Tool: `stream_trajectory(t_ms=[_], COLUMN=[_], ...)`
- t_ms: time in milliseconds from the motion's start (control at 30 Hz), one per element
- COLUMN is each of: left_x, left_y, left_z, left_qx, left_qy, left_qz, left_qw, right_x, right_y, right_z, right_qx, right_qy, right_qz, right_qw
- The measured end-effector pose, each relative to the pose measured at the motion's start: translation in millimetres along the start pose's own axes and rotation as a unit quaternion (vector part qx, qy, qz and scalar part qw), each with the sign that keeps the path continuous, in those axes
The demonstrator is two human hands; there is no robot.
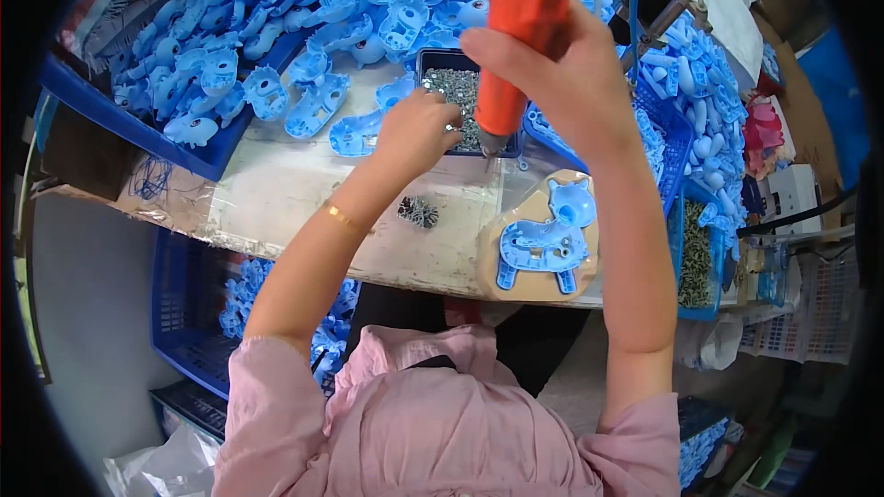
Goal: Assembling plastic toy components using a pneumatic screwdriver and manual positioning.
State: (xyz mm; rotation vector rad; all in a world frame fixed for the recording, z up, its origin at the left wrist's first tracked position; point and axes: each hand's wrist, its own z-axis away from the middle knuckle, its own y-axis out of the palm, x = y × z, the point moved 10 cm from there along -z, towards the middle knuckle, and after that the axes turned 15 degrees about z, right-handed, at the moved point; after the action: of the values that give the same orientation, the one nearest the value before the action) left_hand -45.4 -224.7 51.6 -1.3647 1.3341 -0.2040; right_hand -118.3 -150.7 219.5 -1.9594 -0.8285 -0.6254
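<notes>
My right hand (589, 74) is wrapped round an upright orange-red electric screwdriver (508, 97), its metal tip pointing down beside the right edge of a dark tray. My left hand (414, 133) is at that tray (448, 155), which is filled with small metal parts (468, 85). Its fingers are curled together over the parts; what they pinch, if anything, is too small to make out. Nearer to me, a light-blue plastic half shell shaped like an animal (543, 244) lies hollow side up on a tan holding block (493, 267).
A small pile of screws (419, 212) lies on the worn worktable (267, 212). Blue shells heap up in a large bin (198, 161) at far left. Right of my arm stand a blue basket (677, 138) and a tray of brassy screws (697, 258). Cables hang at upper right.
</notes>
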Motion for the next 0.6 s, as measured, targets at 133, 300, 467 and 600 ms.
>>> stream_trajectory(t_ms=[133,300,467,600], left_x=[32.7,28.0,4.0,-19.1], left_y=[54.4,49.1,19.0,13.7], left_z=[-33.7,-40.3,-28.0,-9.7], left_qx=[0.014,0.022,-0.037,-0.026], left_qy=[0.036,0.005,0.079,0.153], left_qz=[0.095,0.159,0.013,-0.038], left_qw=[0.995,0.987,0.996,0.987], right_x=[-15.9,-39.8,-48.2,-46.0], right_y=[15.5,13.8,7.9,4.6], right_z=[15.1,31.1,33.2,31.3], right_qx=[0.002,-0.004,0.022,0.029], right_qy=[0.028,0.070,0.089,0.077], right_qz=[-0.112,-0.135,-0.143,-0.103], right_qw=[0.993,0.988,0.985,0.991])
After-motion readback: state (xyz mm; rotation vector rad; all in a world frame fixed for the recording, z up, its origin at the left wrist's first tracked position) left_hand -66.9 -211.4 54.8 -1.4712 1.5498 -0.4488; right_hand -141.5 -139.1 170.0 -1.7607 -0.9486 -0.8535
